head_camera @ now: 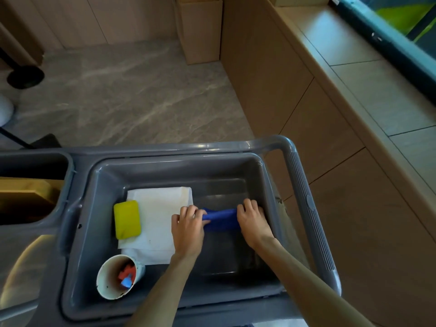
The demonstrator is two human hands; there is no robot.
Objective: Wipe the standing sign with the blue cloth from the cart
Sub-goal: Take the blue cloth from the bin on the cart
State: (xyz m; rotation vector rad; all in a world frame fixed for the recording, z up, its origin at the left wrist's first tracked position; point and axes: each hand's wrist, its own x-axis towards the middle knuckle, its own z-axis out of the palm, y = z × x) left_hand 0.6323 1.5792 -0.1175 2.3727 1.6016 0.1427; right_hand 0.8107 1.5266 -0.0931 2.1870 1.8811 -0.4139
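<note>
The blue cloth (220,219) lies bunched inside the grey tub (151,166) on the cart (304,199). My left hand (187,226) grips its left end with curled fingers. My right hand (253,219) grips its right end, so the cloth stretches between the two hands low in the tub. A black round base with a pole (24,76) stands on the floor at the far left; whether it belongs to the standing sign I cannot tell.
In the tub lie a white folded cloth (155,223), a yellow sponge (127,219) on it, and a white cup (118,277) holding red and blue items. A wooden counter (354,95) runs along the right. A cardboard box (200,31) stands on the marble floor.
</note>
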